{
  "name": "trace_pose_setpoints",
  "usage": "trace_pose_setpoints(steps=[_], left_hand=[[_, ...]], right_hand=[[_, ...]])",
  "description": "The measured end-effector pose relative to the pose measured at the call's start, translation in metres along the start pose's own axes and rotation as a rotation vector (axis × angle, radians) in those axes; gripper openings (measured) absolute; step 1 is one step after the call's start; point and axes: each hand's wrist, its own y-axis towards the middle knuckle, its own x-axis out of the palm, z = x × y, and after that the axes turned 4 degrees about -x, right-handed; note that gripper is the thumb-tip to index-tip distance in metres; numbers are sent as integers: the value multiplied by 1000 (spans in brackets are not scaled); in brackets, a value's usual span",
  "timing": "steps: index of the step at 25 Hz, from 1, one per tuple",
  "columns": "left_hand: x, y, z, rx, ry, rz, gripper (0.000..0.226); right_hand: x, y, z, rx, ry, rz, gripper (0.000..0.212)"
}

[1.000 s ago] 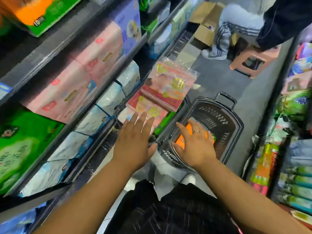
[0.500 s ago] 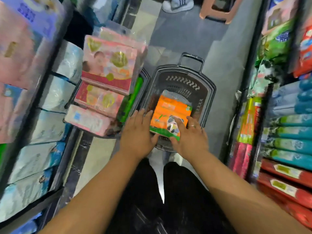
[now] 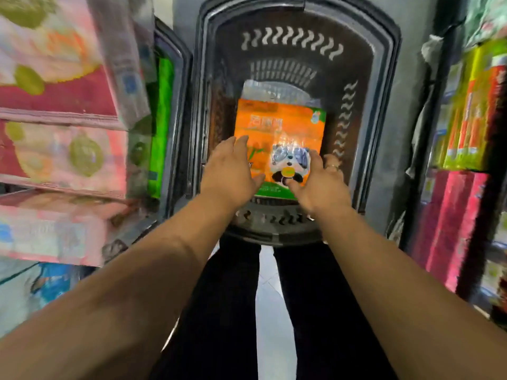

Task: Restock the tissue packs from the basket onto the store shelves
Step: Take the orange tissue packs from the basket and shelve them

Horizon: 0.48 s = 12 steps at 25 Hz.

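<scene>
An orange tissue pack [image 3: 277,124] with a panda picture and a green lower edge is inside the dark plastic basket [image 3: 384,78] on the floor. My left hand [image 3: 230,171] lies against the pack's left side with its fingers straight and the thumb near the lower edge. On the pack's lower right corner, my right hand [image 3: 322,182] holds it, thumb on the front and fingers curled round the right edge. Clear wrapping sticks out at the pack's far end.
A second basket [image 3: 178,78] at the left holds a green pack [image 3: 162,119] and stacked pink tissue packs [image 3: 60,149]. Shelves with red, yellow and green packs [image 3: 466,119] line the right side. My dark-trousered legs stand just before the basket.
My view has dropped closer over the basket. Both hands stay at the orange pack, which now looks larger and flatter toward me; the left hand has slid onto its left side.
</scene>
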Motion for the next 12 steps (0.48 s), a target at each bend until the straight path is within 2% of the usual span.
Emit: trace_pose_setpoints(steps=[3, 8, 12], left_hand=[[41, 36, -13, -59, -52, -19, 84], [105, 88, -30, -230, -155, -55, 96], [124, 109, -40, -481, -366, -128, 110]], right_hand=[[38, 46, 14, 66, 114, -5, 93], [88, 109, 33, 251, 436, -23, 110], [107, 137, 35, 357, 531, -12, 123]])
